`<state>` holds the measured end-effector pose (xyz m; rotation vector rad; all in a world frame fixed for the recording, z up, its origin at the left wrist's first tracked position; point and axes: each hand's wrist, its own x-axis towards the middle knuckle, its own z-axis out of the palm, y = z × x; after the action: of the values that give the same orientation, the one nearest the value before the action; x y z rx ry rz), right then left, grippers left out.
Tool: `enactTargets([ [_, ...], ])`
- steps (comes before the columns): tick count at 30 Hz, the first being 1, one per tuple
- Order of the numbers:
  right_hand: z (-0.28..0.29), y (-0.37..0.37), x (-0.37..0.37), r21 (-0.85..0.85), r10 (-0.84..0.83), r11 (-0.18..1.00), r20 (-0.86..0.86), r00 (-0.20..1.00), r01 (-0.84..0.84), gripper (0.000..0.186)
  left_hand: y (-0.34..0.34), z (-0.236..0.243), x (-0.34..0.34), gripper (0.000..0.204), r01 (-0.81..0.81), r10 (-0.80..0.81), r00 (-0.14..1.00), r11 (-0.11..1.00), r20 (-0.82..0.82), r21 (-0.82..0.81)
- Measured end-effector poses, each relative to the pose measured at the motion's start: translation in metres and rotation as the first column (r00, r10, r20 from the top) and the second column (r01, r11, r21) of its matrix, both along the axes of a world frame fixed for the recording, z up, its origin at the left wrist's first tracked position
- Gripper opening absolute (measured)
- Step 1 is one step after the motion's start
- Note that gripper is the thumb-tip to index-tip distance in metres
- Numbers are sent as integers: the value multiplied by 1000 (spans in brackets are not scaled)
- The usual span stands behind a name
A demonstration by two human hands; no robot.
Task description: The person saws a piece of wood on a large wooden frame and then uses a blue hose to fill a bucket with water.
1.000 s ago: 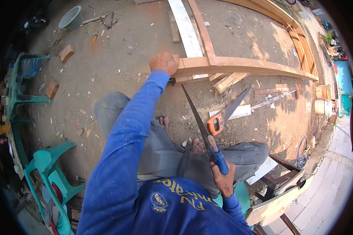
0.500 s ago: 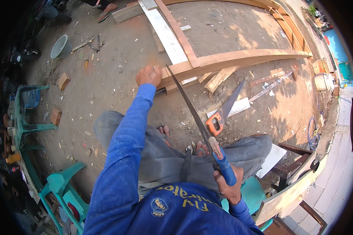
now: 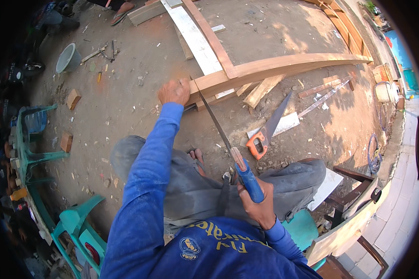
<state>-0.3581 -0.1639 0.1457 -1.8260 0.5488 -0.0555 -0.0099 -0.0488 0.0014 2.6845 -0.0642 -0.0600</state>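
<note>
Right hand (image 3: pixel 257 204), nearest the camera, is closed in a full fist around the blue handle of a handsaw (image 3: pixel 228 144); the long narrow blade runs up and away to the left, its far end meeting the wooden beam (image 3: pixel 284 67) just beside the other hand. Left hand (image 3: pixel 174 91), at the end of an outstretched blue sleeve, lies palm down with fingers curled over the near end of the beam, pressing on it. The beam extends to the right across the dirt ground (image 3: pixel 125 93), joined at its left end by a second plank that runs away toward the top edge. Right of the blade, a second saw with an orange handle (image 3: pixel 266 132) lies flat on the ground beside a white board. Green plastic chairs (image 3: pixel 37 139) stand at far left; a grey bucket (image 3: pixel 68 57) sits beyond them.
</note>
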Motion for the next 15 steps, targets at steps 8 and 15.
enactTargets([
  [8, -89, 3, 200, -27, -29, 999, 55, 998, 30, 24, -6, 4, -3, 49, 2, 0, 999, 999, 38, -49],
  [15, -191, 4, 144, -74, -16, 997, 273, 962, 37, 20, -5, 10, -3, 46, -14, 17, 999, 997, 32, -81],
])
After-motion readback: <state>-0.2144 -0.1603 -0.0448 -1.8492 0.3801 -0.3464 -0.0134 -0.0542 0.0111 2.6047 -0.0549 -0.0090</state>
